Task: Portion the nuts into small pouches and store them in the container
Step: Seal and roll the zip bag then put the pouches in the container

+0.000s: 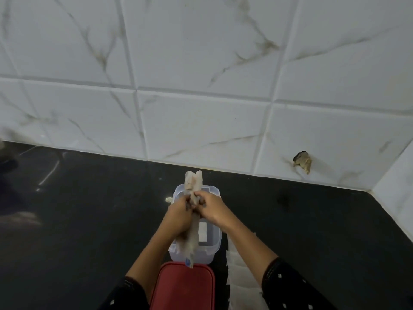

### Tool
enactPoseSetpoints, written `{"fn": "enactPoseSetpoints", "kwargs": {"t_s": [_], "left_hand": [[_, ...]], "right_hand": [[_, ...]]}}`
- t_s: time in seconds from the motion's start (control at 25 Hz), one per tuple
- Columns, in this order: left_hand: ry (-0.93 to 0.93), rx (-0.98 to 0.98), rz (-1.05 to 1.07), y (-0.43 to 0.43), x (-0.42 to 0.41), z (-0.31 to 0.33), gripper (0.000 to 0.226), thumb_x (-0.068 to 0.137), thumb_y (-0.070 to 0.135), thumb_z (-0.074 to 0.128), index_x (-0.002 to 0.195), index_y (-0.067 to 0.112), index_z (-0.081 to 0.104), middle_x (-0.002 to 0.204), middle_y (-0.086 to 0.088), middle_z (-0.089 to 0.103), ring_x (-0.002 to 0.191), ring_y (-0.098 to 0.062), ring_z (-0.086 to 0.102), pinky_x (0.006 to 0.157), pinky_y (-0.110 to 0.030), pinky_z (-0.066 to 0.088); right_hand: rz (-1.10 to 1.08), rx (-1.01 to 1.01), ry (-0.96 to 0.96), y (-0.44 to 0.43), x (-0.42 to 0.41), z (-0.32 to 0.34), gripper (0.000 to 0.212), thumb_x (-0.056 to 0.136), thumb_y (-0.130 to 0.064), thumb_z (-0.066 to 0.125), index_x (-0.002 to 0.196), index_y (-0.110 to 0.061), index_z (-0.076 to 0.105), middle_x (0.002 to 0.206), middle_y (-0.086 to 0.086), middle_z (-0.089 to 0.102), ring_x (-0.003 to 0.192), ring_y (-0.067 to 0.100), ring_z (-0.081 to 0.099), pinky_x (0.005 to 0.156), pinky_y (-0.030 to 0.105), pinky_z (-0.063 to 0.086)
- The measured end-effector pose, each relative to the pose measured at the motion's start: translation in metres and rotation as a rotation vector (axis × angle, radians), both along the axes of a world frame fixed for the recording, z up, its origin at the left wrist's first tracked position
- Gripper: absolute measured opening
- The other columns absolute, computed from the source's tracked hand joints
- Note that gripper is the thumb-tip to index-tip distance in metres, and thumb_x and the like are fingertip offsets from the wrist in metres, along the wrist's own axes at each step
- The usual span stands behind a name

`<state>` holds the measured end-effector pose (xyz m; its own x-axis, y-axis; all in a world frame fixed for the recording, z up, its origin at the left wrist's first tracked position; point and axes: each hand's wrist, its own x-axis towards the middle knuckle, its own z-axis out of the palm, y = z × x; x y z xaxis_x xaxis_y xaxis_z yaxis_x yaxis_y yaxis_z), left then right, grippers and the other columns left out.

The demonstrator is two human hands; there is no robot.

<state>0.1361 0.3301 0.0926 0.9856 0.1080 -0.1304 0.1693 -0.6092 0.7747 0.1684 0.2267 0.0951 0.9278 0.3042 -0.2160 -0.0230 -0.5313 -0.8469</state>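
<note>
Head view: pouch (193,182) between both hands' grip.

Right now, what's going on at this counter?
A person is working a clear plastic pouch with both hands, the left hand and right hand pinched together around its middle, apparently twisting it shut. They hold it above an open clear container on the dark counter. A red lid lies nearer the person, with white paper beside it.
</note>
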Motion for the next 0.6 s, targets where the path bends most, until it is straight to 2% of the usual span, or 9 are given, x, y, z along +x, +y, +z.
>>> {"fn": "enactPoseSetpoints", "kwargs": {"t_s": [0.08,0.12,0.2,0.24,0.32,0.4,0.48,0.56,0.6], "left_hand": [[0.007,0.094,-0.03,0.0,0.002,-0.008,0.04,0.095,0.008,0.04,0.135,0.006,0.035,0.094,-0.002,0.051,0.083,-0.012,0.047,0.057,-0.012,0.035],[0.016,0.14,-0.043,0.0,0.003,-0.012,0.041,0.094,0.006,0.04,0.135,0.004,0.035,0.096,-0.003,0.051,0.083,-0.013,0.05,0.058,-0.011,0.038],[0.08,0.228,-0.064,-0.002,0.006,-0.016,0.036,0.094,0.003,0.039,0.13,0.001,0.042,0.109,-0.012,0.059,0.098,-0.021,0.057,0.077,-0.02,0.047],[0.139,0.287,-0.08,-0.004,0.009,-0.016,0.033,0.095,0.003,0.039,0.127,-0.001,0.045,0.117,-0.016,0.059,0.107,-0.024,0.057,0.089,-0.025,0.045],[0.246,0.437,-0.106,-0.007,0.013,-0.015,0.03,0.096,0.006,0.041,0.123,-0.002,0.05,0.126,-0.016,0.057,0.117,-0.023,0.054,0.099,-0.026,0.04],[0.327,0.595,-0.151,-0.01,0.019,-0.019,0.032,0.095,0.011,0.047,0.123,0.0,0.052,0.129,-0.014,0.056,0.12,-0.023,0.053,0.101,-0.027,0.038],[0.38,0.749,-0.193,-0.011,0.02,-0.023,0.032,0.092,0.014,0.052,0.122,0.002,0.055,0.129,-0.009,0.057,0.119,-0.02,0.055,0.099,-0.026,0.04],[0.384,0.76,-0.153,-0.011,0.022,-0.022,0.03,0.092,0.013,0.053,0.121,0.004,0.056,0.126,-0.006,0.058,0.116,-0.018,0.056,0.095,-0.026,0.043],[0.326,0.734,-0.094,-0.011,0.024,-0.021,0.029,0.092,0.012,0.052,0.12,0.006,0.056,0.124,-0.005,0.057,0.114,-0.019,0.056,0.092,-0.027,0.045]], "right_hand": [[0.03,-0.067,0.013,0.006,0.004,-0.009,0.033,0.092,-0.004,0.046,0.124,-0.002,0.052,0.119,0.021,0.059,0.106,0.032,0.058,0.093,0.035,0.048],[0.001,-0.077,0.069,0.013,0.007,-0.013,0.03,0.093,-0.005,0.043,0.121,-0.001,0.054,0.117,0.021,0.06,0.097,0.028,0.059,0.087,0.031,0.047],[-0.13,-0.074,0.181,0.026,0.013,-0.021,0.023,0.096,-0.009,0.041,0.098,0.003,0.06,0.094,0.018,0.062,0.07,0.017,0.051,0.066,0.022,0.043],[-0.168,-0.163,0.173,0.029,0.014,-0.021,0.027,0.097,-0.011,0.04,0.08,0.001,0.058,0.079,0.013,0.057,0.063,0.014,0.045,0.061,0.021,0.039],[-0.15,-0.24,0.211,0.032,0.02,-0.029,0.034,0.096,-0.009,0.037,0.063,-0.01,0.045,0.067,0.004,0.044,0.063,0.014,0.042,0.067,0.025,0.042],[-0.099,-0.31,0.13,0.036,0.025,-0.04,0.034,0.096,-0.009,0.035,0.063,-0.015,0.041,0.067,0.002,0.041,0.067,0.017,0.043,0.077,0.031,0.044],[-0.063,-0.413,0.114,0.034,0.02,-0.041,0.029,0.097,-0.016,0.037,0.071,-0.009,0.048,0.069,0.005,0.046,0.062,0.017,0.046,0.064,0.026,0.044],[-0.062,-0.386,0.241,0.036,0.02,-0.043,0.025,0.098,-0.017,0.038,0.095,-0.002,0.057,0.082,0.011,0.055,0.07,0.022,0.054,0.061,0.026,0.045],[-0.044,-0.339,0.268,0.039,0.022,-0.036,0.025,0.098,-0.015,0.038,0.108,0.0,0.055,0.095,0.015,0.057,0.087,0.027,0.059,0.073,0.028,0.048]]}}
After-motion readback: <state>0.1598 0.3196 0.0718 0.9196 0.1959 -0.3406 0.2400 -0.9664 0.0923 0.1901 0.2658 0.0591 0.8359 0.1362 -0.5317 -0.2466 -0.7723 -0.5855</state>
